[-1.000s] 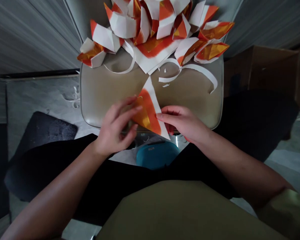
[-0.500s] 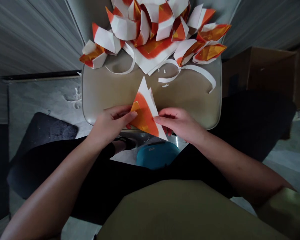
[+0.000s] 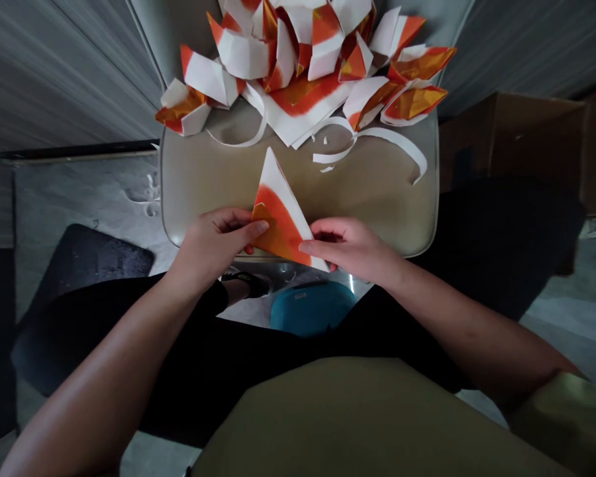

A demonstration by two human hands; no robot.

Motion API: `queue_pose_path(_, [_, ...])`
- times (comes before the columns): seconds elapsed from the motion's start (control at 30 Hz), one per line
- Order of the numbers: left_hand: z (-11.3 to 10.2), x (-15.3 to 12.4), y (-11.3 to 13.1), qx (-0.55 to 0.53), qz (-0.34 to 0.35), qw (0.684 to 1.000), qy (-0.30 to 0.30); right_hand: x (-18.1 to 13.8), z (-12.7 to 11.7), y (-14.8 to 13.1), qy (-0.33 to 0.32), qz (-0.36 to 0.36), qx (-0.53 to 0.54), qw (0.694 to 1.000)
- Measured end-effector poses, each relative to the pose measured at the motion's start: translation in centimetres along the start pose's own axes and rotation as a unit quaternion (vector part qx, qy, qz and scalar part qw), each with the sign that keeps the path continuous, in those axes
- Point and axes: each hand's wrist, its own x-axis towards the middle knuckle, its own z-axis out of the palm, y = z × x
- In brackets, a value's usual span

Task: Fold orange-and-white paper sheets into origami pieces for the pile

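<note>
A folded paper triangle (image 3: 283, 218), white with orange and gold printing, is held between my two hands above the front edge of a beige chair seat (image 3: 218, 179). My left hand (image 3: 221, 235) pinches its left corner, thumb on top and fingers beneath. On the right edge, near the lower corner, my right hand (image 3: 347, 245) grips the paper between thumb and fingers. Its point faces away from me. Farther back on the seat lie flat paper sheets (image 3: 298, 126) in the same colours, partly covered by several folded paper pieces (image 3: 243, 56).
Curled white paper strips (image 3: 397, 142) and small scraps lie on the seat. More scraps (image 3: 149, 199) are on the floor at left. A blue plastic object (image 3: 312, 308) sits below the seat, between my legs. A cardboard box (image 3: 531, 152) stands at right.
The paper triangle has turned slightly, its tip shifting left. A flap that stood away from its right edge now lies flush with it. Both hands keep hold.
</note>
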Motion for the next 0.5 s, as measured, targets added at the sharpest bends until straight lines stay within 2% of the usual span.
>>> queue_pose_path(0.23, [0.05,0.17,-0.21,-0.004,0.006,1.0,0.014,-0.14,-0.01,-0.43,0.013,0.004,-0.059,0.998])
queue_pose_path(0.5, [0.06,-0.04,-0.3,-0.002,0.005,1.0,0.025,-0.14,-0.05,-0.05,0.014,0.008,-0.065,0.998])
